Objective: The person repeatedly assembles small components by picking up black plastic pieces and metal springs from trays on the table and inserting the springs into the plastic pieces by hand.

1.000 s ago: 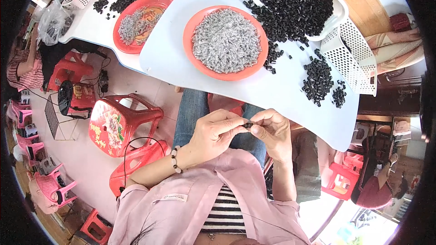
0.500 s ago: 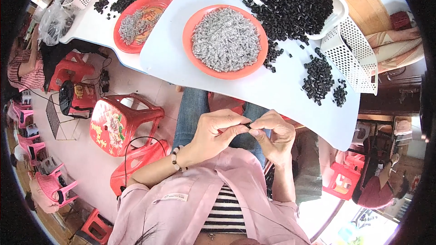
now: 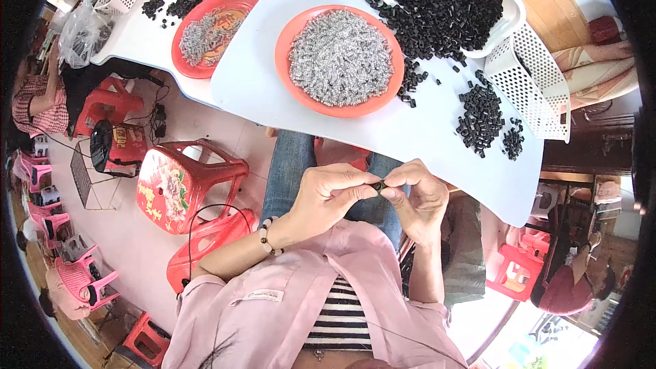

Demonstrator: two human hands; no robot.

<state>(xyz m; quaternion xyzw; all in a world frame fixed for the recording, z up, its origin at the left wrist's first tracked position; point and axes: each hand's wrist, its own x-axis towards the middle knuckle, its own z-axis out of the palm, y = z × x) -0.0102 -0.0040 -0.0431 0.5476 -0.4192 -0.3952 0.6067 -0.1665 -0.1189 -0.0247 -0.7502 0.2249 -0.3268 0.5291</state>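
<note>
"What lies before us?"
"Our pale table (image 3: 437,117), then the white tub (image 3: 516,20) of black pieces (image 3: 441,3) at its far side, then the red plate (image 3: 282,61) heaped with small clear pieces (image 3: 342,58)."
"And our hands?"
"Left hand (image 3: 333,188) and right hand (image 3: 418,205) come together just off the table's near edge, thumbs and forefingers pinched narrow on one small dark piece (image 3: 378,186) between them."

The head-worn fisheye looks down from close above lap (image 3: 290,167) and tabletop (image 3: 437,137).
</note>
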